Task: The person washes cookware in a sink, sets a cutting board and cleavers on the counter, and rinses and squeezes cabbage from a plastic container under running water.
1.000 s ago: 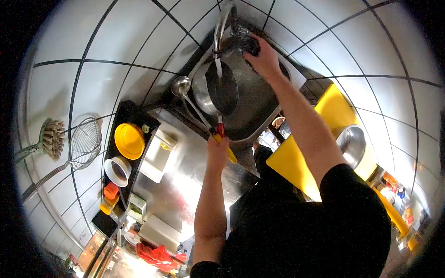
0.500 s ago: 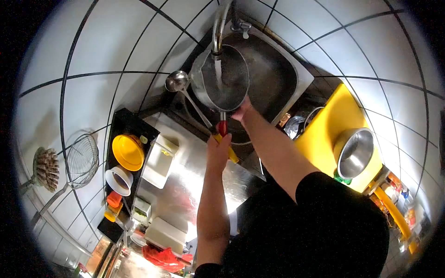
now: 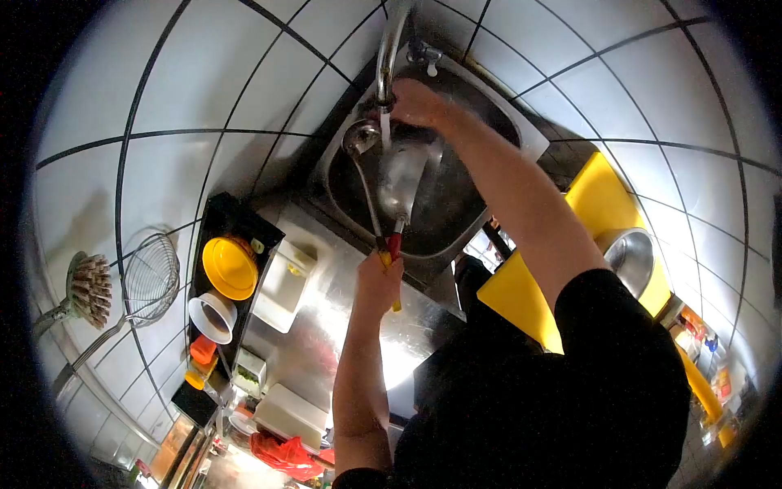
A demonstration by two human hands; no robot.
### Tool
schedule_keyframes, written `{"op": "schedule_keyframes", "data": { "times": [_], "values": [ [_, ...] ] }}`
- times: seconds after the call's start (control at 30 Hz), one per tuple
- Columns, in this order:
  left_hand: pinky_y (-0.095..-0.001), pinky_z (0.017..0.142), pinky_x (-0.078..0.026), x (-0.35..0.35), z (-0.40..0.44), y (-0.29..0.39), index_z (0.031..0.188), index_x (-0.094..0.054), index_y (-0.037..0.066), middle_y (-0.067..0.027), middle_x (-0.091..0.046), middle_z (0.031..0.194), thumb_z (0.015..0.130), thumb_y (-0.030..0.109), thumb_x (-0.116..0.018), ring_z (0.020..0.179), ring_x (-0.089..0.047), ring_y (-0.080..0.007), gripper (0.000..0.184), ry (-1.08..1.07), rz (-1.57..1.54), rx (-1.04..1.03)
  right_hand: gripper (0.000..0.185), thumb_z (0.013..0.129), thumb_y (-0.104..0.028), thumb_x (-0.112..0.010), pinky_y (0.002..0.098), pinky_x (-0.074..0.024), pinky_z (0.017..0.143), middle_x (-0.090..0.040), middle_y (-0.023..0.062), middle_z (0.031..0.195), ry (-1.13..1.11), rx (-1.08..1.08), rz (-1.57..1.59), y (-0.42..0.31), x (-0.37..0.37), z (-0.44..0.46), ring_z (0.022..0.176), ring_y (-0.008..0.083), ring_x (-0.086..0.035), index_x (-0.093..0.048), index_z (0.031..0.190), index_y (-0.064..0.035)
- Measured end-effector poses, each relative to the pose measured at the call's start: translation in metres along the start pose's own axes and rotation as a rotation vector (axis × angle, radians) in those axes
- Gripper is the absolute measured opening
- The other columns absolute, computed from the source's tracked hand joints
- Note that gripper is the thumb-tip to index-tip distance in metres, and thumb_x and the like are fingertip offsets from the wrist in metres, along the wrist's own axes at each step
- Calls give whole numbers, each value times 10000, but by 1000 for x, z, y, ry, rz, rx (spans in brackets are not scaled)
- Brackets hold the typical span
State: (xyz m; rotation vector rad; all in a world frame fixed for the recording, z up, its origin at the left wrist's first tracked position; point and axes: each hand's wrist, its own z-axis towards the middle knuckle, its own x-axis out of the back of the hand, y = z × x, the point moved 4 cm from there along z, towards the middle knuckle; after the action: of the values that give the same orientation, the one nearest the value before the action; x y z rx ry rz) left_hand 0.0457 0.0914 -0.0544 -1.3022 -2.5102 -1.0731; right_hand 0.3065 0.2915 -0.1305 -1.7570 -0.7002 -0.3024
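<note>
kitchen, with sink [image 3: 456,204] and ladle [image 3: 360,137]

Glare on steel counter [image 3: 330,314]; tiles [image 3: 195,69] fisheye-bent (corners black); right hand [image 3: 418,103] perhaps blurred.

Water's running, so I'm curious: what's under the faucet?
Below the faucet, water falls toward a red-handled utensil that the left hand holds with a ladle over the sink. Covered: the sink floor beneath the utensil, and whatever the right hand may hold.

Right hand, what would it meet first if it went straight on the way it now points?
Most likely the faucet spout, just ahead of the right hand; depth is unclear, so it might pass under and meet the water stream.
</note>
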Motion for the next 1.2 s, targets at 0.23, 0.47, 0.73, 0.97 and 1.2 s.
{"op": "schedule_keyframes", "data": {
  "times": [0.23, 0.47, 0.73, 0.97, 1.2],
  "values": [
    [-479, 726, -510, 2, 21, 4, 1030, -606, -44, -250, -669, 887, 905, 159, -593, 857, -660, -452, 239, 127, 54, -92, 411, 843, -327, -766, 458, -556, 844, -666, 154, 866, 307, 775, -415, -94, -53, -110, 911, 336, -688, -679, 1184, -114],
    [-460, 739, -511, 0, 25, -6, 1049, -606, -66, -256, -664, 919, 899, 156, -620, 862, -673, -393, 269, 127, 115, 24, 364, 905, -312, -695, 438, -570, 816, -727, 147, 1033, 405, -164, -48, 56, -43, -12, 914, 289, -713, -677, 1203, -102],
    [-410, 742, -501, -6, 25, -16, 1072, -612, -76, -191, -662, 904, 904, 167, -649, 829, -646, -276, 298, 121, -244, 134, 311, 1005, -187, -529, 457, -509, 963, -676, 170, 1197, 311, -745, 1859, 21, -95, -64, 1074, 323, -657, -618, 1211, 28],
    [-368, 687, -479, 12, 24, 5, 1056, -623, -56, -108, -646, 867, 898, 171, -660, 769, -596, -207, 279, 109, -238, 171, 329, 956, -130, -537, 444, -451, 1033, -633, 165, 1287, -190, -211, 698, 42, -188, -66, 1190, 328, -571, -634, 1266, -83],
    [-353, 661, -471, 5, 16, -19, 1028, -629, -36, -88, -635, 847, 897, 192, -675, 741, -586, -190, 266, 92, -241, 237, 383, 907, -126, -585, 456, -468, 1015, -646, 208, 1174, -263, 169, -151, 30, -114, -18, 1144, 382, -596, -621, 1277, -35]
  ]
}}
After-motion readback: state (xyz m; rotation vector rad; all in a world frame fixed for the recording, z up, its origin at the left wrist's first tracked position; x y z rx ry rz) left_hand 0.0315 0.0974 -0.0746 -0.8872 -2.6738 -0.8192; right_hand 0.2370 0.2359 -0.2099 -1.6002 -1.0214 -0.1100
